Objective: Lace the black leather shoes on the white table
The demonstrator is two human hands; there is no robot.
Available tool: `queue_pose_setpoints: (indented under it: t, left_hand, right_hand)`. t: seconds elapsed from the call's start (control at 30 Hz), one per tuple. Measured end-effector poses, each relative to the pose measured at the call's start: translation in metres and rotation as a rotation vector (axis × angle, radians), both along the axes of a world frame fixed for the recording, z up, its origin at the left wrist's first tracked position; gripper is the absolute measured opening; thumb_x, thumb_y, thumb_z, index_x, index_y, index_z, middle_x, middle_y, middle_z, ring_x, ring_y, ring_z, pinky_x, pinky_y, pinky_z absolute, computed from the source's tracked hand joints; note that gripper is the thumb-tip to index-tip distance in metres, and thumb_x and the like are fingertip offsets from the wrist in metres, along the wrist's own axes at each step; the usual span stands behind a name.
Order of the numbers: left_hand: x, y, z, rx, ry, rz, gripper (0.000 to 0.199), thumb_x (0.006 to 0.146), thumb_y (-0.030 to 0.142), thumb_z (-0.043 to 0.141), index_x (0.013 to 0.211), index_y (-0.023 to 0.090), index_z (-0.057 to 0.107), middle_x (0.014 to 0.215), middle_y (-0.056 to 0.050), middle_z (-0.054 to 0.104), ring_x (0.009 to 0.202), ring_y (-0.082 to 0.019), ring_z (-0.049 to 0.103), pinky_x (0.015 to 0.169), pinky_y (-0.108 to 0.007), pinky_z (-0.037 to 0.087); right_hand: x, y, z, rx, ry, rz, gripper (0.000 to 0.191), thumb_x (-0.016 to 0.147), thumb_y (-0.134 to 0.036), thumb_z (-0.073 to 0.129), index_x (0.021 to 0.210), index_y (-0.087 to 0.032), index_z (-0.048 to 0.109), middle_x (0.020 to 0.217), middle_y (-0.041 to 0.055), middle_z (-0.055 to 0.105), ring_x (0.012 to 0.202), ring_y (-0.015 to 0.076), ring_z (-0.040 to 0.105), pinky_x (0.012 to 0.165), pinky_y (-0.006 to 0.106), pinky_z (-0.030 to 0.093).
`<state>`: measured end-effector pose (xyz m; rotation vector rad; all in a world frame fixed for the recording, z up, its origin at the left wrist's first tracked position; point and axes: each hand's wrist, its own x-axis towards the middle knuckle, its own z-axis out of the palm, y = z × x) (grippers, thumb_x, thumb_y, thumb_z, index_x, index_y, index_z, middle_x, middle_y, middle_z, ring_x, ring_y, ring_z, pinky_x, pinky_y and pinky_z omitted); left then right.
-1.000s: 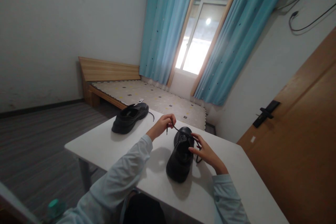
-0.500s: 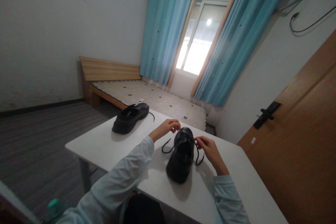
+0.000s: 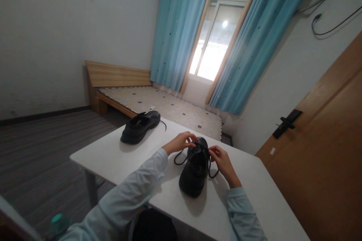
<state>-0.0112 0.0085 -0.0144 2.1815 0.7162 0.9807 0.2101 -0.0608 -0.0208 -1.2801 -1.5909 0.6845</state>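
A black lace-up shoe (image 3: 194,180) stands on the white table in front of me, its toe pointing away. My left hand (image 3: 182,142) reaches over the toe end from the left, thumb and fingertips closing on the shoelace there. On the other side, my right hand (image 3: 223,161) pinches the shoelace at the right edge of the lacing. One loose lace end (image 3: 178,162) curls out on the left, and another loops down on the right. Farther left, a second black shoe (image 3: 138,128) rests near the far edge, with a lace trailing from it.
The white table (image 3: 113,160) has its far edge close to a bed with a patterned mattress (image 3: 169,105). A wooden door (image 3: 319,150) is on the right, blue curtains (image 3: 181,30) hang at the window, and a green-capped bottle (image 3: 58,222) appears low on the left.
My left hand has moved right and onto the lacing over the shoe's toe end. My right hand has barely moved, still pinching the lace. Both shoes stay in place.
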Motion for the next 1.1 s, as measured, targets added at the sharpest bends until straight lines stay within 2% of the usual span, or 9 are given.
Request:
queue_pose_setpoints:
  t: [0.17,0.33,0.67,0.87,1.1]
  left_hand:
    - [0.001,0.003,-0.004,0.002,0.012,0.0,0.029,0.073,0.024,0.067,0.101,0.019,0.067,0.098,-0.005,0.06,0.076,-0.012,0.057,0.073,-0.025,0.047]
    - [0.001,0.002,-0.004,-0.011,0.013,-0.01,0.028,0.074,0.023,0.066,0.102,0.021,0.067,0.098,-0.005,0.061,0.079,-0.013,0.057,0.074,-0.025,0.046]
    - [0.001,0.001,-0.004,-0.007,0.03,-0.019,0.028,0.076,0.02,0.064,0.104,0.021,0.066,0.1,-0.005,0.058,0.083,-0.014,0.057,0.077,-0.026,0.046]
    - [0.0,0.001,-0.004,-0.018,0.043,-0.012,0.028,0.076,0.02,0.064,0.104,0.022,0.066,0.1,-0.005,0.057,0.083,-0.014,0.057,0.078,-0.027,0.046]
    - [0.001,-0.002,0.0,-0.018,0.053,-0.029,0.028,0.076,0.02,0.062,0.104,0.021,0.065,0.1,-0.005,0.059,0.083,-0.014,0.057,0.079,-0.027,0.046]
  right_hand:
    - [-0.002,0.002,-0.001,0.001,0.064,-0.008,0.04,0.067,-0.056,0.064,0.071,-0.017,0.061,0.055,-0.0012,0.054,0.046,0.0117,0.048,0.044,0.026,0.04]
    - [-0.002,0.003,-0.002,0.014,0.046,-0.031,0.04,0.064,-0.055,0.069,0.071,-0.016,0.063,0.065,0.0022,0.059,0.05,0.012,0.049,0.044,0.026,0.042]
    - [-0.001,0.006,-0.004,-0.075,0.147,0.019,0.038,0.064,-0.052,0.07,0.071,-0.015,0.062,0.065,0.0016,0.06,0.058,0.0141,0.055,0.049,0.025,0.044]
    - [-0.002,0.011,-0.004,-0.032,0.057,0.031,0.038,0.066,-0.054,0.067,0.07,-0.016,0.061,0.06,0.001,0.058,0.055,0.0143,0.052,0.048,0.025,0.043]
    - [-0.008,0.011,-0.001,0.119,0.019,-0.082,0.036,0.071,-0.054,0.062,0.068,-0.019,0.056,0.061,0.0009,0.055,0.057,0.0147,0.049,0.05,0.026,0.042]
